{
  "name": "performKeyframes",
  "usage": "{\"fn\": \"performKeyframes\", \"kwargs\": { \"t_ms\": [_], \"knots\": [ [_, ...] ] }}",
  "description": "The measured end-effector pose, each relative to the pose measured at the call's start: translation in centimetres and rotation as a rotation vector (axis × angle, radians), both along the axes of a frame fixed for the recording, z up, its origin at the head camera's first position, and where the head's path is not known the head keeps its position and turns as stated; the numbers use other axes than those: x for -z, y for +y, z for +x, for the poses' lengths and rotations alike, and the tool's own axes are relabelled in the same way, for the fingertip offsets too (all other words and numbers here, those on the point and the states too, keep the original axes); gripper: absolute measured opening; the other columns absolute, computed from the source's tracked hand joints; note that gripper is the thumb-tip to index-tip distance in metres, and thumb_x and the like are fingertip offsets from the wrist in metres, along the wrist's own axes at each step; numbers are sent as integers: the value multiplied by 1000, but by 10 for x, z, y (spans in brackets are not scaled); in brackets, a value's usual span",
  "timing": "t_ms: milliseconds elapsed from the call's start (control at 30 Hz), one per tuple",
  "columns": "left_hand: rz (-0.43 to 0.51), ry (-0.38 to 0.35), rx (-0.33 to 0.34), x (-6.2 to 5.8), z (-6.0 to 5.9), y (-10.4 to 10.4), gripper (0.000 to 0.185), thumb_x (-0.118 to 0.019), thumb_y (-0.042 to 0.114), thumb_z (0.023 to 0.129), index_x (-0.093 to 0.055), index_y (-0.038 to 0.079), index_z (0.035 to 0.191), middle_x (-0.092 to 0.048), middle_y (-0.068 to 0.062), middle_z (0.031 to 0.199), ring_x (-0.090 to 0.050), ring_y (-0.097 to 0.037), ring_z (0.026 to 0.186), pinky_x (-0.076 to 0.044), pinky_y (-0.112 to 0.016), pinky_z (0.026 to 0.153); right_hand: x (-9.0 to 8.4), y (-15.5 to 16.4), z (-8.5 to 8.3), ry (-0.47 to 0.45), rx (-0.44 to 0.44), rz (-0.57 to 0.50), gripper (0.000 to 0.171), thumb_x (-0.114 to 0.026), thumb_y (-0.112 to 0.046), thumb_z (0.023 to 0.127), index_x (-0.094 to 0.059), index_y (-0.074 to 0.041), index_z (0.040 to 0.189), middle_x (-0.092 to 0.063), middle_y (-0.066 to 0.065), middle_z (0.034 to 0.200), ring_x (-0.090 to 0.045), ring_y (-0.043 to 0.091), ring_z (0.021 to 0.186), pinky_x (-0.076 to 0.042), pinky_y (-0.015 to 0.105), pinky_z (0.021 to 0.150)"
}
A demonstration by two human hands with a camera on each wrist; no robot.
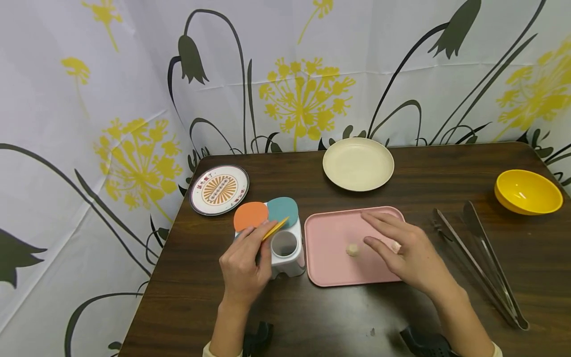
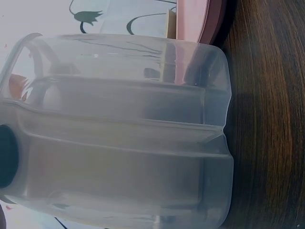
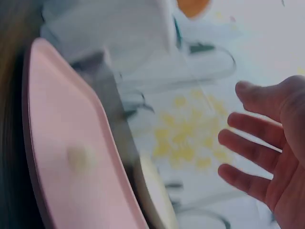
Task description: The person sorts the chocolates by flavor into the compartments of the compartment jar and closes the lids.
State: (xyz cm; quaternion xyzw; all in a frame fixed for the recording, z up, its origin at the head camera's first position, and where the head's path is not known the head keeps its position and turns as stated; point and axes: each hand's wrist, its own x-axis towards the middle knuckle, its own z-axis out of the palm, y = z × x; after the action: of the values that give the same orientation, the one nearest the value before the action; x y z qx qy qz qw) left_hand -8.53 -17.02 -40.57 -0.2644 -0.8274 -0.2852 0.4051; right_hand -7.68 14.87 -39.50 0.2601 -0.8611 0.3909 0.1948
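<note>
My left hand (image 1: pixel 247 263) pinches a thin yellow lid (image 1: pixel 275 228), seen nearly edge-on, above a white multi-compartment container (image 1: pixel 290 266). One round compartment (image 1: pixel 284 244) of it stands uncovered; an orange lid (image 1: pixel 251 215) and a teal lid (image 1: pixel 283 210) cover others. In the left wrist view, the container's translucent wall (image 2: pixel 114 162) fills most of the picture and the left hand's grip is hidden. Over the pink tray (image 1: pixel 330 277) hovers my right hand (image 1: pixel 408 248), fingers spread and holding nothing. A small pale lump (image 1: pixel 352 250) lies on the tray, and another pale bit (image 1: pixel 396 246) shows beside the right hand.
A cream plate (image 1: pixel 358 164) stands behind the tray. At the back left is a patterned plate (image 1: pixel 219 190). Long metal tongs (image 1: pixel 490 277) lie to the right, with a yellow bowl (image 1: pixel 528 192) beyond. A patterned cloth (image 1: pixel 303 29) hangs behind the table.
</note>
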Motion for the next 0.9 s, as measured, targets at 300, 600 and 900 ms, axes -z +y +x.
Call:
{"fn": "performKeyframes", "kwargs": {
  "t_ms": [300, 600, 900],
  "knots": [
    [-2, -4, -3, 0, 0, 0, 27, -56, 16, 98, -69, 7, 119, -73, -7, 109, -71, -22, 96, -54, -46, 86, 14, 72, 27, -91, 523, 73, 50, -76, -12, 83, -65, -15, 132, -66, 11, 124, -63, 43, 102, -48, 44, 86],
    [-2, 9, -4, 0, 0, 1, 27, -54, 18, 99, -70, 7, 119, -73, -7, 108, -71, -22, 94, -55, -47, 85, 32, 123, 45, -531, 825, 259, 73, -60, -47, 93, -37, -9, 151, -39, 23, 149, -39, 56, 123, -32, 72, 91],
    [4, 36, -7, 1, -1, 1, 27, -54, 19, 100, -70, 7, 118, -73, -7, 107, -72, -22, 93, -55, -47, 82, 46, 141, 50, -779, 770, 356, 106, -57, -67, 87, -12, 3, 152, -32, 43, 138, -38, 65, 110, -37, 72, 77]
  ]
}}
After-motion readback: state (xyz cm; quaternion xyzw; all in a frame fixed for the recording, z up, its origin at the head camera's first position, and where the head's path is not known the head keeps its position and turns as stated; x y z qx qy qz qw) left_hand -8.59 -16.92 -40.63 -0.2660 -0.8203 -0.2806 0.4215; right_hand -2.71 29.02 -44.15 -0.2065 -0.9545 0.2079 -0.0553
